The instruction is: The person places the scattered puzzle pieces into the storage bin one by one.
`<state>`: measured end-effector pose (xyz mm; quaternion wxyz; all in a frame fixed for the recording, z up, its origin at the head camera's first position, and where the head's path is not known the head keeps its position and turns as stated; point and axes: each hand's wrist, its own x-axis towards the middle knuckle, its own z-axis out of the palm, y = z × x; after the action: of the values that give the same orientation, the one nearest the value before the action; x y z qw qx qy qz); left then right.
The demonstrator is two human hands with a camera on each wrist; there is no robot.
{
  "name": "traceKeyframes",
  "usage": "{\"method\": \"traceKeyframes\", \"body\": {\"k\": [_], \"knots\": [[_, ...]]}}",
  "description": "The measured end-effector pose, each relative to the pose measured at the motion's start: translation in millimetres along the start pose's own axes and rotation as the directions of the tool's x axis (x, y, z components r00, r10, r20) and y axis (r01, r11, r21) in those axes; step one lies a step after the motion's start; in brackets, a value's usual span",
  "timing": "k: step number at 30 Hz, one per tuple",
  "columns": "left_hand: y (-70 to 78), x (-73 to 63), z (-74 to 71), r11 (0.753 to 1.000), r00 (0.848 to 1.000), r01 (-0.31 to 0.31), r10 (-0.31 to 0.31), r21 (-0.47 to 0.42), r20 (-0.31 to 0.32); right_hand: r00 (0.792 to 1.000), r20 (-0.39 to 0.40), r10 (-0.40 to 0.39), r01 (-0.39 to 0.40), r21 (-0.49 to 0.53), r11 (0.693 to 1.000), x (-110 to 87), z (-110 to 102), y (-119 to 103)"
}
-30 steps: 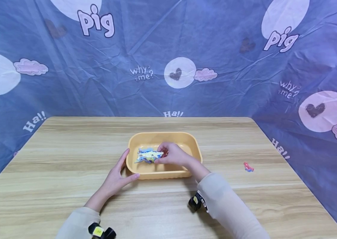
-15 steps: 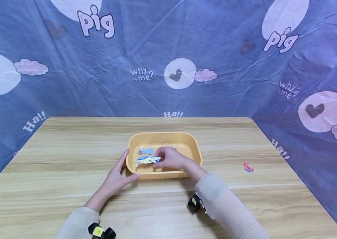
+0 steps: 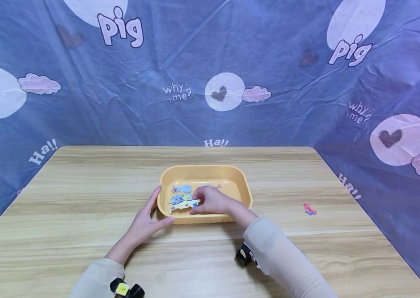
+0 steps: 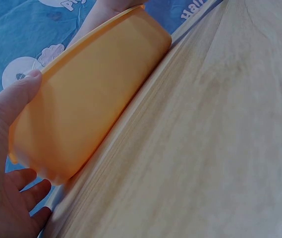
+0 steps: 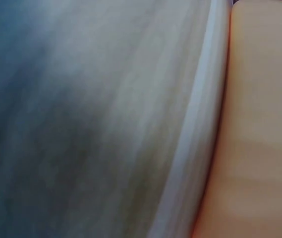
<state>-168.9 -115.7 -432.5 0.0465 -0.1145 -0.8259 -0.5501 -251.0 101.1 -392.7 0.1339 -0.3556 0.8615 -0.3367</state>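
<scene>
A yellow plastic tray (image 3: 240, 186) stands on the wooden table. My left hand (image 3: 144, 223) spans its near left corner, thumb on the near rim and fingers along the left end; in the left wrist view the fingers look loose. Inside the tray, my right hand (image 3: 211, 200) pinches a flat, irregular white-and-blue printed piece (image 3: 184, 204) between thumb and fingers. Just behind it lies a blue-and-yellow printed piece (image 3: 180, 198). A light blue piece (image 3: 182, 188) with a red spot lies farther back. Other printed bits beyond the right hand are partly hidden.
A small red-and-blue flat piece (image 3: 310, 209) lies on the table (image 3: 284, 178) right of the tray. A blue printed cloth (image 3: 288, 120) hangs behind and beside the table. Only the tray's side wall (image 5: 259, 129) and table show in the right wrist view.
My right hand has shifted slightly left and nearer with the white-and-blue piece. The pieces behind it have come apart from it and lie on the tray floor. The left hand stays put.
</scene>
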Motion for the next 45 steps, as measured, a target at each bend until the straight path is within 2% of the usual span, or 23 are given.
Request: {"method": "traceKeyframes", "body": {"k": [13, 22, 29, 36, 45], "knots": [[0.8, 0.0, 0.0, 1.0, 1.0, 0.006, -0.006, 0.0, 0.001, 0.999, 0.025, -0.034, 0.035, -0.049, 0.998, -0.8, 1.7, -1.8], [0.6, -0.1, -0.2, 1.0, 1.0, 0.005, -0.005, 0.01, -0.001, 0.999, 0.037, -0.018, 0.022, -0.094, 0.995, 1.6, 4.2, 0.7], [0.0, 0.1, -0.1, 1.0, 1.0, -0.002, 0.002, 0.005, -0.002, 0.999, 0.042, -0.028, 0.032, -0.081, 0.996, 0.8, 4.3, 0.1], [-0.7, 0.2, 0.2, 1.0, 1.0, 0.0, 0.0, 0.005, -0.002, 1.0, 0.003, 0.01, -0.009, -0.067, 0.998, -1.1, 1.4, 0.1], [-0.7, -0.3, -0.1, 1.0, 1.0, 0.003, -0.003, 0.003, -0.002, 1.0, -0.021, 0.018, -0.018, -0.031, 0.999, -2.2, -3.4, 0.2]]}}
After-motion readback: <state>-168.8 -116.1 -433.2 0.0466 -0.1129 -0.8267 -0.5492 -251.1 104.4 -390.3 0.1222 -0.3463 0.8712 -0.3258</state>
